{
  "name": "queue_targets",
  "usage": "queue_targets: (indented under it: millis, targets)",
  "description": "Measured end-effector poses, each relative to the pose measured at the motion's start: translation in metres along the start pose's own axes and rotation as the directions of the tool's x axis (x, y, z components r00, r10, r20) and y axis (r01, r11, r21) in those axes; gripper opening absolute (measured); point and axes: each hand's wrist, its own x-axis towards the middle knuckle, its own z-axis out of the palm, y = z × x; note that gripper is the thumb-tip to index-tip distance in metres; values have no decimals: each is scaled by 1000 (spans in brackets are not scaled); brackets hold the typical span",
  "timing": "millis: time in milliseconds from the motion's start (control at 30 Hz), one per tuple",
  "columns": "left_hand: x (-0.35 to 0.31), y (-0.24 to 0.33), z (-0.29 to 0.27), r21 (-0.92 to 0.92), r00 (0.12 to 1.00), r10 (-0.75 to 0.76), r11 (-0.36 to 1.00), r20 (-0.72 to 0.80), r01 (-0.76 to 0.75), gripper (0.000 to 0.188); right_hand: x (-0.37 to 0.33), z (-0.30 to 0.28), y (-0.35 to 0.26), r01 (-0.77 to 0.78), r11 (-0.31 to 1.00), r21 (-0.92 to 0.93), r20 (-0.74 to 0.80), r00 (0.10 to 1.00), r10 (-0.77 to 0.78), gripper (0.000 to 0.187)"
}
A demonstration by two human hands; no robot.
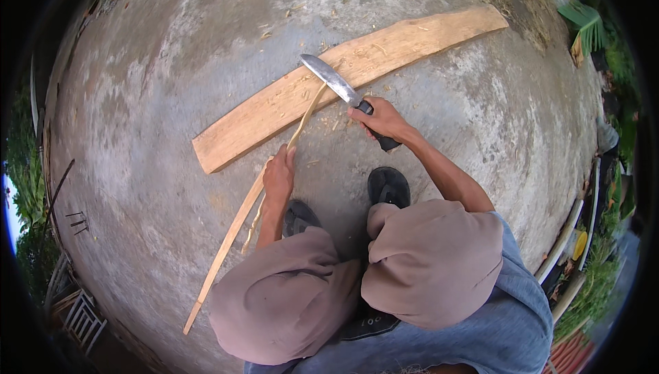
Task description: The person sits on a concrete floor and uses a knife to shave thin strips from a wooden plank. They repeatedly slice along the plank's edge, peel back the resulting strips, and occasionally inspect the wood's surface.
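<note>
A long, thin, pale strip of wood or bamboo (232, 235) runs through my left hand (279, 176), whose fingers are closed around it. Its upper end rests over a thick wooden plank (419, 43) lying on the ground. A second, thinner wavy piece (255, 224) hangs below the same hand; whether it is separate is unclear. My right hand (386, 120) grips the black handle of a knife (328, 77). The broad metal blade lies across the strip's upper end, above the plank, and appears to touch the strip.
Wood shavings (334, 125) are scattered on the plank and the concrete ground (137, 147). My sandalled feet (389, 186) are close to the plank's near side. Plants (585, 22) and pale poles (560, 242) border the right; a white slatted frame (84, 320) stands lower left.
</note>
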Motion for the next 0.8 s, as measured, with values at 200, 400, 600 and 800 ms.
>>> queue_targets:
  millis: [200,400,600,800]
  targets:
    - [-5,14,-3,15,1000,10,1000,-11,-9,37,-17,17,19,433,664,-609,-91,794,-601,36]
    - [-11,16,3,22,999,22,1000,-47,-21,35,-6,18,4,278,551,-787,-14,884,-467,38]
    - [-9,13,4,8,999,13,1000,-36,-13,37,0,27,2,367,540,-757,14,836,-549,37]
    - [-7,17,1,16,1000,9,1000,-13,-9,38,12,22,-1,161,581,-798,-104,912,-396,36]
